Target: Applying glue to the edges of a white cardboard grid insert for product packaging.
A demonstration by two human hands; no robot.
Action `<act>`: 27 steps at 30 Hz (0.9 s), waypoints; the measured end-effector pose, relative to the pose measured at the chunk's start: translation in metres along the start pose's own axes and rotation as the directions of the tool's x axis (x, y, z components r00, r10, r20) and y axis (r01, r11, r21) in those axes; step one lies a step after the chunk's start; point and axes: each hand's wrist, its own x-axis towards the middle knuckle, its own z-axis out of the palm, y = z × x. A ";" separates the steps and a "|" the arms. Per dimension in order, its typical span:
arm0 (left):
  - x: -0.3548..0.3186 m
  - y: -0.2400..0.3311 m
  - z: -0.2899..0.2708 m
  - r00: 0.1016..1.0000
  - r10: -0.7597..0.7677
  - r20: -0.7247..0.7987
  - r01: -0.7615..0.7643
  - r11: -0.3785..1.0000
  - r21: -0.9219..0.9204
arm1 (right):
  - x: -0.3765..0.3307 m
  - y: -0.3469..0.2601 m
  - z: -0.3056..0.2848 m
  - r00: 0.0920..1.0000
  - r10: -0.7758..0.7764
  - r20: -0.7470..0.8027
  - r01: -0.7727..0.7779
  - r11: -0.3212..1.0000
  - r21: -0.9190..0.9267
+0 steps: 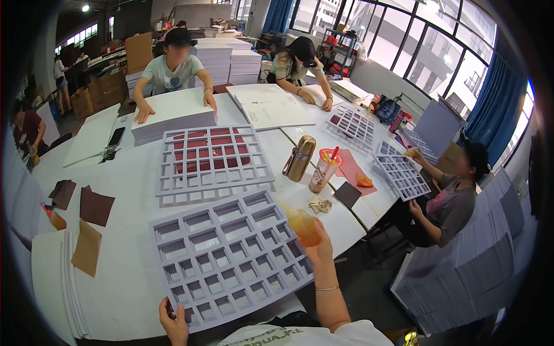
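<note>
A pale grey grid frame [221,250] with many rectangular openings is tilted up in front of me. My left hand [174,323] grips its near left corner, thumb on top and fingers curled at the edge. At the frame's right edge, my right hand [318,245] is closed round a rounded, amber, translucent squeeze bottle [302,226], its pale end blurred. Just beyond, a second grid frame [214,187] lies over dark red pieces on the white table [130,271].
A metal flask [299,158], a drink cup [325,170] and a crumpled cloth [320,205] stand or lie to the right. Brown sandpaper-like sheets [86,248] and another amber bottle [56,219] are at left. Three people work around the table, one holding a grid frame [402,173].
</note>
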 end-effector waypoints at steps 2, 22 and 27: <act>0.001 0.001 -0.002 1.000 0.001 0.016 0.000 1.000 -0.003 | -0.001 0.009 -0.003 1.000 0.020 -0.016 -0.019 0.999 0.027; 0.008 0.000 -0.005 0.996 0.035 0.080 -0.032 0.999 -0.044 | -0.001 0.020 -0.022 1.000 0.003 0.026 -0.006 0.993 0.121; 0.009 0.002 -0.006 0.995 0.023 0.099 -0.020 0.999 -0.033 | -0.002 0.021 -0.022 0.999 -0.006 0.051 -0.002 0.989 0.147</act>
